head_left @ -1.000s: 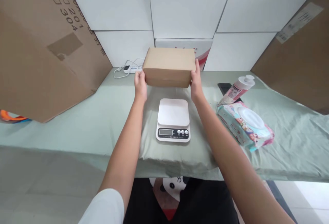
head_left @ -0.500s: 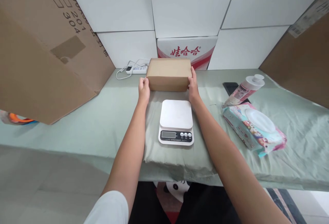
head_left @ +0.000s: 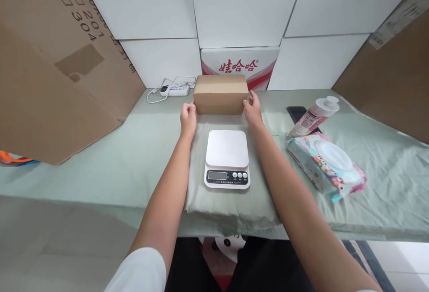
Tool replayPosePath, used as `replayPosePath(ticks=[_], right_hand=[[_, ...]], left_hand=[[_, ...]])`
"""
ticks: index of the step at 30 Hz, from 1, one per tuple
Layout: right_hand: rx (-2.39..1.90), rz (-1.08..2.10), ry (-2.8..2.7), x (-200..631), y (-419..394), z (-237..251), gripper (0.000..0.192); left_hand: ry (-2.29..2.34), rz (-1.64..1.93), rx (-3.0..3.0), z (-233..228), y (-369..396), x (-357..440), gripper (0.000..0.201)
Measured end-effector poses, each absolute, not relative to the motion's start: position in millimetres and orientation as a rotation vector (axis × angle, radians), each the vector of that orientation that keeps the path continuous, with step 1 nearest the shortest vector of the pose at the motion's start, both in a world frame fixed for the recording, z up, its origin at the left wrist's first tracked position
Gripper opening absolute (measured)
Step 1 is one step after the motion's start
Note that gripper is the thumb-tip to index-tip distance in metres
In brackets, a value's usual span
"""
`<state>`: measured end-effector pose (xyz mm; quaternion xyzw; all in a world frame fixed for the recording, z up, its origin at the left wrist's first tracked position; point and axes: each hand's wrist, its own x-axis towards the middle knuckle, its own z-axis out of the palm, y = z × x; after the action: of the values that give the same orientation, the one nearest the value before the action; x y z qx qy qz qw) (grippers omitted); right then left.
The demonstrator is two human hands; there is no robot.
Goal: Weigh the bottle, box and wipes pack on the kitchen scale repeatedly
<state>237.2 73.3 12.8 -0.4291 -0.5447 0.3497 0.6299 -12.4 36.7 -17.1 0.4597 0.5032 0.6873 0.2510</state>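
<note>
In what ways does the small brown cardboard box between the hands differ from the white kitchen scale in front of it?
The small brown cardboard box is plain and taller; the white kitchen scale is flat and low, with a dark display and buttons at its near edge. The box lies farther from the person, at the wall; the scale lies nearer. The left hand and right hand are at the box's ends; neither touches the scale. Both rest on the green cloth.

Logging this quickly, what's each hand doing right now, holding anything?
Left hand: open, holding nothing, at the left end of the small cardboard box.
Right hand: open, fingers loosely curled at the box's right end, not gripping it.
</note>
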Motion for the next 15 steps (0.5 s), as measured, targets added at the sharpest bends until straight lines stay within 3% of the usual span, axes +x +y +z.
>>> replayPosePath(ticks=[4,8,11,15], right_hand=[[-1.007,0.637,-1.337,266.8,-25.6,68.9,0.043],[-1.350,0.076,-1.428,329.7,-155.3,82.2,0.038],[-1.724,-0.168,-1.483,383.9,-205.5,54.7,0.074],[-1.974,-0.065,-1.478,427.8,-211.3,22.6,0.116]], left_hand=[[1.528,2.001,0.948,-10.5,30.0,-17.2,0.031],[1.494,1.961,0.799,-4.2,26.2,-16.3,0.050],[1.477,1.907,0.813,-1.7,23.3,-11.9,0.056],[1.446,1.888,0.876,-0.9,19.6,-8.1,0.057]])
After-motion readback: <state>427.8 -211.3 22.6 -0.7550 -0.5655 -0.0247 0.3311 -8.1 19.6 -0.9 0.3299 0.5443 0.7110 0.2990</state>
